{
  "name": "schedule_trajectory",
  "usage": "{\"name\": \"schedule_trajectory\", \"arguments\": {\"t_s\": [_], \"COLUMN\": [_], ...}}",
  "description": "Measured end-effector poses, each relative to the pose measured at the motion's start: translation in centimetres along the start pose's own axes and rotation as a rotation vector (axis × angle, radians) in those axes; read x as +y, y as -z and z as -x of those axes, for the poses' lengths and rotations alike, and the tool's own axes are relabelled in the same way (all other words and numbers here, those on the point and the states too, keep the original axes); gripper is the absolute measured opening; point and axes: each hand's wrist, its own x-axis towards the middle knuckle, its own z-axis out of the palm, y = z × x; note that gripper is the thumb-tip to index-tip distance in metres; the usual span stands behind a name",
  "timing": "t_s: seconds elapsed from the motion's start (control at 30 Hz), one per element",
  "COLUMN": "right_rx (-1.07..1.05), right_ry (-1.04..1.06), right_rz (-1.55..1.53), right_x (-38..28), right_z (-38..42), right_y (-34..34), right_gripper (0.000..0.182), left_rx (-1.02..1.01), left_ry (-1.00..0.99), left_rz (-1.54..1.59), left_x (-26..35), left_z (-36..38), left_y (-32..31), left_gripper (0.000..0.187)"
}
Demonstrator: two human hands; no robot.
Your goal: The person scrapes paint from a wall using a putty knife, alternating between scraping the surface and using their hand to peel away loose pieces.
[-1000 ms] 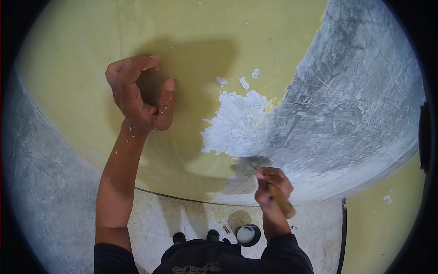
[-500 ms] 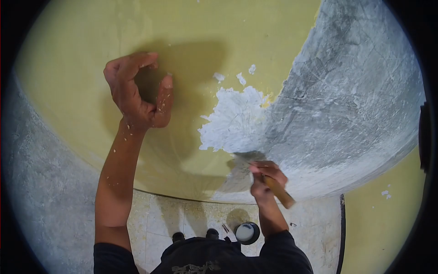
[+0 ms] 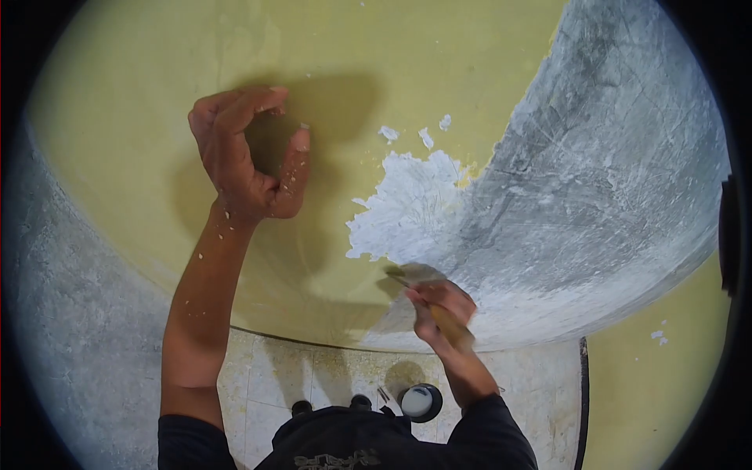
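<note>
- Right now my right hand is closed tight round the wooden handle of a scraper, with the blade end at the lower edge of the bare white patch, where yellow paint meets scraped plaster.
- Holding the blade low and nearly flat to the wall lets its edge get under the paint skin instead of digging in; that is my reading of the angle, since the blade itself is partly hidden in shadow.
- That wrist is bent up, forearm rising from below, the handle slanting down and to the right out of my fist.
- My left hand holds nothing. It is half curled, fingertips and thumb tip propped on the painted wall well left of the patch, the palm arched away from the surface.
- It sits there as a brace, I judge, to steady me while the other arm pushes.
- That arm is stretched up nearly straight, and paint flecks cling to the hand and forearm.
- Down by my feet on the tiled floor stands a small round tub, just beside my right sleeve.
</note>
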Motion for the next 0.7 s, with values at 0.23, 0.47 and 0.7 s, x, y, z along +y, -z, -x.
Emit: {"name": "schedule_trajectory", "arguments": {"t_s": [0.23, 0.47, 0.7], "right_rx": [0.004, -0.052, -0.058], "right_ry": [0.123, 0.012, 0.078], "right_rz": [0.033, 0.013, 0.069], "right_x": [-0.6, -1.1, -2.2], "right_z": [-0.9, -1.3, -2.7], "right_y": [-0.7, -1.4, -1.1], "right_gripper": [0.02, 0.022, 0.023], "left_rx": [0.037, 0.045, 0.035], "left_ry": [0.002, -0.037, -0.031], "left_rz": [0.036, -0.021, -0.045], "left_x": [-0.1, -0.3, -0.3], "left_z": [0.0, -0.1, -0.2], "left_y": [-0.1, 0.0, 0.4], "left_gripper": [0.04, 0.038, 0.04]}}
